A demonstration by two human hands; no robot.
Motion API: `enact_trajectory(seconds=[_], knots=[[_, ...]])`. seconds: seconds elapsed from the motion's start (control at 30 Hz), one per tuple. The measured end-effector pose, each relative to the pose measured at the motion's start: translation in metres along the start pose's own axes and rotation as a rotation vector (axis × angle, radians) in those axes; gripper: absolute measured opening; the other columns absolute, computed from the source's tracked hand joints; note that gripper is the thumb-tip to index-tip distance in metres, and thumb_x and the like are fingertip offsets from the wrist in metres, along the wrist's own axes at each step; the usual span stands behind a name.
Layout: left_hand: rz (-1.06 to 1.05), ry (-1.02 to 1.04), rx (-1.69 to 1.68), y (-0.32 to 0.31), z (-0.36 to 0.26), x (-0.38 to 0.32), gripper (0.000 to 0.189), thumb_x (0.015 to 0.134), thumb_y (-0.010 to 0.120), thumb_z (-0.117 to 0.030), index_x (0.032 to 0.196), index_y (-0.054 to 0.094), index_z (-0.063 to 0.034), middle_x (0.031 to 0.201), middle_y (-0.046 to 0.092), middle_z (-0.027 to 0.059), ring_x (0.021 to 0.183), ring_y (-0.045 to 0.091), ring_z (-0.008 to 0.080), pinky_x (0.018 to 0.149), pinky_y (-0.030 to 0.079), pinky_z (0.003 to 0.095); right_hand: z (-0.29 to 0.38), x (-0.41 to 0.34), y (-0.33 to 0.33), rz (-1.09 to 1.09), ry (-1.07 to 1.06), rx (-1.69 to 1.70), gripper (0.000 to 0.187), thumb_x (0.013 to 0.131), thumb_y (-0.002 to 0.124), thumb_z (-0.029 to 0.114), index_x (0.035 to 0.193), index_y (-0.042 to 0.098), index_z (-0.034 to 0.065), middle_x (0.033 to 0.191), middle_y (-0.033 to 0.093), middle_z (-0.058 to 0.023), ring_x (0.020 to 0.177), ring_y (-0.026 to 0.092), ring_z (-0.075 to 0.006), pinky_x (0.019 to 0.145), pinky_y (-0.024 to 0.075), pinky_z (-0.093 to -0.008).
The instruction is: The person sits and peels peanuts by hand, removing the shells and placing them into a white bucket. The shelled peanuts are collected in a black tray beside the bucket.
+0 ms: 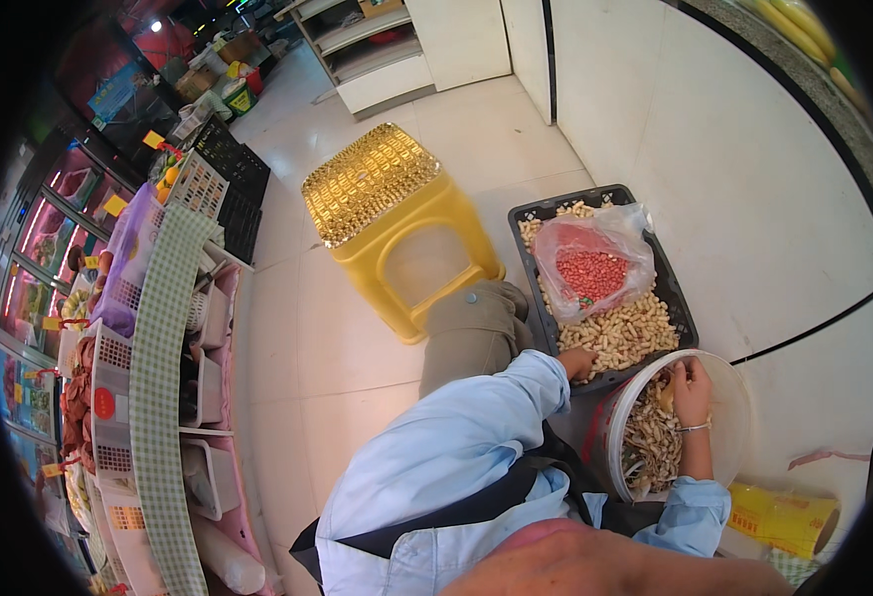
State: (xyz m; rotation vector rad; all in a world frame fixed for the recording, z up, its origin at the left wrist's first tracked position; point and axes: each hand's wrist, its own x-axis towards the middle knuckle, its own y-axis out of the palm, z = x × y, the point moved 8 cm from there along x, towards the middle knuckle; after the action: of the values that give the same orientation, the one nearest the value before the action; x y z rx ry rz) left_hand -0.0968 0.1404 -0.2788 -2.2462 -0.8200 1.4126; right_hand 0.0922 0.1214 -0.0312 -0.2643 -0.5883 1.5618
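A black plastic crate (678, 305) of unshelled peanuts (630, 331) stands on the floor before me. On the peanuts rests a clear plastic bag (548, 272) of red-skinned peanut kernels (593, 274). My left hand (578, 363) reaches over the crate's near edge onto the peanuts; its fingertips are partly hidden. Beside the crate is a white plastic bucket (731, 406) holding many broken peanut shells (649, 439). My right hand (692, 391) is inside the bucket's rim, above the shells, its fingers bent; whether it holds something does not show.
A yellow plastic stool (436, 238) with a gold patterned top stands beyond my knee. White panels (704, 149) rise beyond the crate. Shelves with baskets and a green checked cloth (164, 372) run along the left. A yellow roll (783, 518) lies near the bucket.
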Motion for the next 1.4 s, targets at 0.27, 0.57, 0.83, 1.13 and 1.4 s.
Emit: enact_trajectory(seconds=[0.27,0.57,0.83,1.13,1.4], knots=[[-0.217,0.083,0.142,-0.002,-0.004,-0.008,0.064,0.066,0.058,-0.007,0.126,0.036,-0.0125,0.112,0.049,0.0193,0.101,0.049,0.0332,0.08,0.043,0.0373,0.005,-0.002,-0.001,-0.007,-0.043,-0.016,0.014,0.08,0.052,0.013,0.075,0.053,-0.0004,0.065,0.054,-0.0109,0.058,0.053,-0.0195,0.056,0.0424,-0.0292],[-0.312,0.152,0.189,-0.006,-0.01,-0.019,0.044,0.078,0.047,-0.01,0.122,0.041,-0.0087,0.098,0.057,0.0169,0.087,0.055,0.0319,0.073,0.044,0.0411,0.019,-0.009,0.0,0.028,-0.033,-0.006,0.012,0.078,0.053,0.01,0.075,0.054,-0.0015,0.067,0.055,-0.0144,0.06,0.055,-0.0247,0.057,0.0439,-0.0319],[-0.283,0.107,0.17,-0.004,-0.006,-0.018,0.053,0.073,0.051,-0.009,0.125,0.04,-0.0168,0.107,0.055,0.0163,0.096,0.054,0.0302,0.077,0.044,0.041,0.016,-0.008,0.004,0.023,-0.056,-0.077,0.012,0.078,0.052,0.009,0.075,0.053,-0.0017,0.066,0.055,-0.0123,0.058,0.054,-0.0206,0.056,0.0432,-0.0296],[-0.163,0.094,0.163,0.007,0.004,0.013,0.034,0.067,0.061,-0.01,0.1,0.06,-0.0054,0.096,0.059,0.0174,0.091,0.056,0.0302,0.073,0.045,0.0405,-0.009,-0.008,0.014,0.096,-0.016,-0.012,0.013,0.079,0.052,0.01,0.073,0.052,-0.0018,0.067,0.055,-0.0125,0.06,0.053,-0.0202,0.057,0.0422,-0.0291],[-0.494,0.126,-0.123,-0.013,-0.002,-0.018,0.022,0.072,0.054,-0.012,0.092,0.06,-0.0049,0.088,0.058,0.0208,0.083,0.057,0.0326,0.073,0.044,0.0394,-0.013,-0.01,0.016,0.117,-0.007,0.037,0.012,0.082,0.05,0.009,0.078,0.054,-0.0016,0.067,0.055,-0.0082,0.059,0.05,-0.0133,0.057,0.0415,-0.0259]])
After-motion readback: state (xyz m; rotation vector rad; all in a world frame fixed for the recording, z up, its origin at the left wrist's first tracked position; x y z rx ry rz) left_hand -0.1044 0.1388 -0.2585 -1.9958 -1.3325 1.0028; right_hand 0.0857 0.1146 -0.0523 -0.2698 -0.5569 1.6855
